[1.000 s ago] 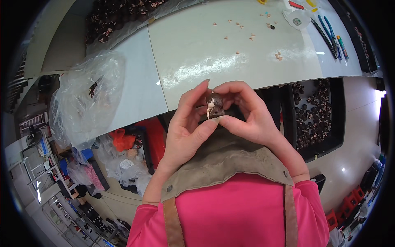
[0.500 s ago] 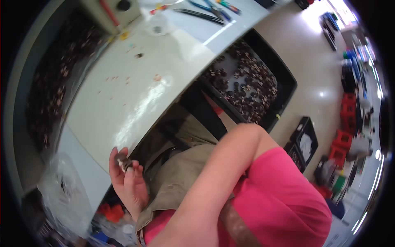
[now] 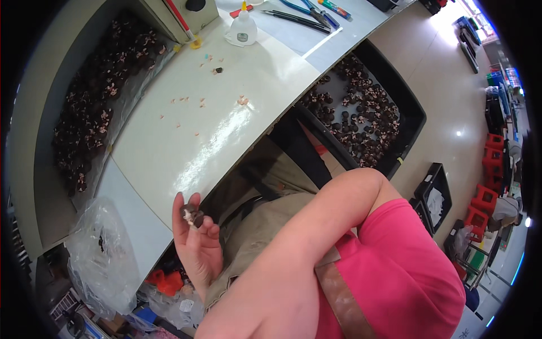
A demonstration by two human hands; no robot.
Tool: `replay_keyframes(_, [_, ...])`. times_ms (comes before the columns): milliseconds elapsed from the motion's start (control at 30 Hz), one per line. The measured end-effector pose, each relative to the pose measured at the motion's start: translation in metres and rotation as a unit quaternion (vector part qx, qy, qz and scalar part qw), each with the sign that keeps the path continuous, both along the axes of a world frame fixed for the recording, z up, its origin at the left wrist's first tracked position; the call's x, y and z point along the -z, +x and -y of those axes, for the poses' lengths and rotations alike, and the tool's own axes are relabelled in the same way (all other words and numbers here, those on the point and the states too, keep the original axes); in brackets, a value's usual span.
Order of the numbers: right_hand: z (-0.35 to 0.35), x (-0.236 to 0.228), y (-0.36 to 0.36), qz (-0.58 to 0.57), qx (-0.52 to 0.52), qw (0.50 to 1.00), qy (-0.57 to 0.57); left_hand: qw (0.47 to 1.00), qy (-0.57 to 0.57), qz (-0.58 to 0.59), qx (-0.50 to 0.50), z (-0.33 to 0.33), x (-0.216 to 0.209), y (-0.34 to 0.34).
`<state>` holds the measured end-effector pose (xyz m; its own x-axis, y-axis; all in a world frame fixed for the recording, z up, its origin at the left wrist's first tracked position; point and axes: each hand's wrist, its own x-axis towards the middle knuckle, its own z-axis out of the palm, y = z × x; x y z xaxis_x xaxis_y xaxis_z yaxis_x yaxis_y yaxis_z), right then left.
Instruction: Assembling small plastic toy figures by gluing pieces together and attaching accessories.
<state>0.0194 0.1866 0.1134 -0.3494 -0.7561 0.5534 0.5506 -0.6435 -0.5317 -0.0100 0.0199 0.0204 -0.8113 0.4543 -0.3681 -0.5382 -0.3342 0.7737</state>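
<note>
My left hand [image 3: 197,251] is raised near the table's front edge. Its thumb and fingers pinch a small dark brown rounded piece [image 3: 188,213] with pale pinkish-white bits on it. The piece is too small to name by kind. My right forearm [image 3: 293,248] crosses in front of my body from the pink sleeve and runs out at the lower edge, so the right hand is out of view. On the white tabletop [image 3: 169,135] close by lie scattered pink crumbs [image 3: 243,100] and one small dark piece [image 3: 218,70].
A bin [image 3: 84,107] at left and a black crate [image 3: 418,107] at right hold many similar dark pieces. At the far side stand a squeeze bottle [image 3: 244,29], pliers [image 3: 319,20] and tweezers [image 3: 293,20]. A clear plastic bag [image 3: 104,254] hangs over the near left corner.
The whole view has shifted, so the table and crates appear further right and lower, and the picture is sharper. My left hand keeps its pinch on the dark brown piece.
</note>
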Motion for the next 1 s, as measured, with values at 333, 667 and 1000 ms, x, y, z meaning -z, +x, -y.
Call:
replay_keyframes(333, [-0.160, 0.097, 0.037, 0.151, 0.847, 0.403, 0.312, 0.993, 0.088, 0.075, -0.012, 0.016, 0.017, 0.013])
replay_keyframes(667, [-0.191, 0.135, -0.072, -0.039, 0.757, 0.337, 0.559, 0.970, 0.195, 0.130, 0.071, 0.009, 0.028, 0.010])
replay_keyframes(1000, [-0.176, 0.126, -0.044, -0.021, 0.772, 0.376, 0.512, 0.980, 0.141, 0.134, 0.031, 0.027, 0.032, 0.015])
